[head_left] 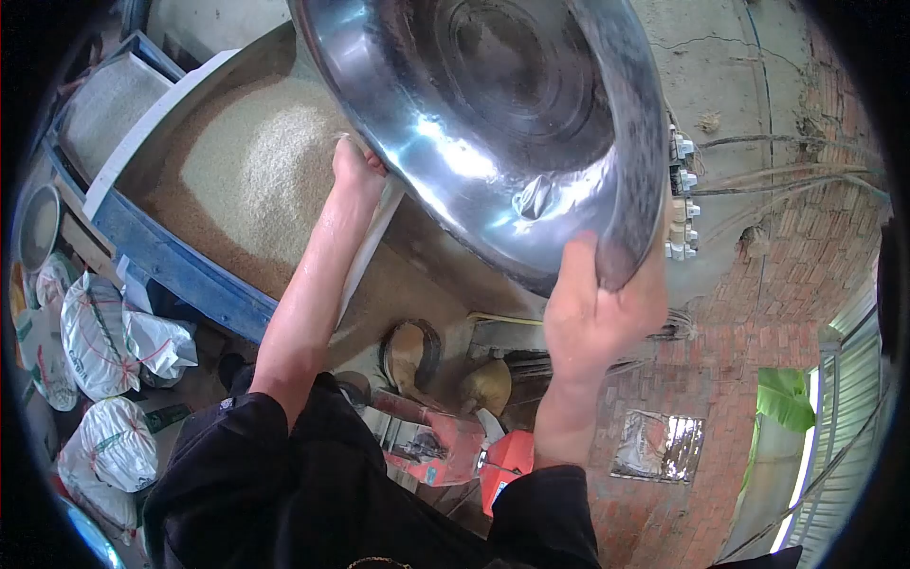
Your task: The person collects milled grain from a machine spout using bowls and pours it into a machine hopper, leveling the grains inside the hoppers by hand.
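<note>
A large shiny metal basin (445, 180) is tilted up in front of me, its hollow side facing me. A dent shows in its wall, and its far edge runs out of view. My right hand (607, 308) is closed round the lower right rim, thumb on the inside. At the lower left rim, my left hand (358, 169) grips the edge, its fingers partly hidden behind the metal. Beside my left hand, pale grain (280, 156) lies heaped on browner grain in a wide blue-sided bin (180, 258).
Several white sacks (95, 337) crowd the floor at left. Another tray of grain (109, 109) stands beyond the bin. Below my arms is a red machine (427, 441). Electrical switches (681, 194) and cables are fixed to the brick wall (806, 232) at right.
</note>
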Demonstrator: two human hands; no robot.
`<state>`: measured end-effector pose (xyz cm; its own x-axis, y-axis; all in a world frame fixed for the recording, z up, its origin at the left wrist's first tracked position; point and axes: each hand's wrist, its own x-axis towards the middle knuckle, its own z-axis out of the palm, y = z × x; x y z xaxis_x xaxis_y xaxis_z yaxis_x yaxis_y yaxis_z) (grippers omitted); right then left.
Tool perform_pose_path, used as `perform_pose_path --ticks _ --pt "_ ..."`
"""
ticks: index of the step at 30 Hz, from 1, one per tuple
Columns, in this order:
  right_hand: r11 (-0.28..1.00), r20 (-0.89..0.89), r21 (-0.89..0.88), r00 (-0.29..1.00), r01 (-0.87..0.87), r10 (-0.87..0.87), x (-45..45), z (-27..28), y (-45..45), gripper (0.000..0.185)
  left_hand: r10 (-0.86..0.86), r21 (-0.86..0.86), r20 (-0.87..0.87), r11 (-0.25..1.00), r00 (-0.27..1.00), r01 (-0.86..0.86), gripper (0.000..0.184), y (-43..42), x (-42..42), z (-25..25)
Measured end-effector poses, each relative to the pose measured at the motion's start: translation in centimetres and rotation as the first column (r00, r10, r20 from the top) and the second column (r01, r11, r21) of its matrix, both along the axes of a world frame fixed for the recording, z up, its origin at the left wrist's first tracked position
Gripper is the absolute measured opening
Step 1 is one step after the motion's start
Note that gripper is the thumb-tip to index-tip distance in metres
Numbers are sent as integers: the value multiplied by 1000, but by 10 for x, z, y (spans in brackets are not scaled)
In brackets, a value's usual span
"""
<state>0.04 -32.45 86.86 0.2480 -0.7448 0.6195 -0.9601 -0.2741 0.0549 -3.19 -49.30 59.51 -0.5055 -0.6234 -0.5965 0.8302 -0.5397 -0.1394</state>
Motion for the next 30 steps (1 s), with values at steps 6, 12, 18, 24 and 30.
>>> perform_pose_path --ticks 6,12,18,24,30 --pt "989 64 -149 997 -21 31 -10 -10 28 44 127 -281 585 958 801 53 64 37 15 21" --pt "929 369 -170 895 329 -249 -37 -32 62 37 628 -577 716 284 306 766 74 -10 74 -7" --pt "845 636 -282 748 455 -190 -55 -53 75 22 844 268 525 -39 -112 963 81 -37 131 6" --pt "773 877 -151 444 616 -182 -73 -72 115 37 989 330 144 -68 21 941 74 -36 118 4" --pt "669 935 111 152 735 -321 -92 -84 202 50 969 290 211 -190 130 938 67 -59 80 -1"
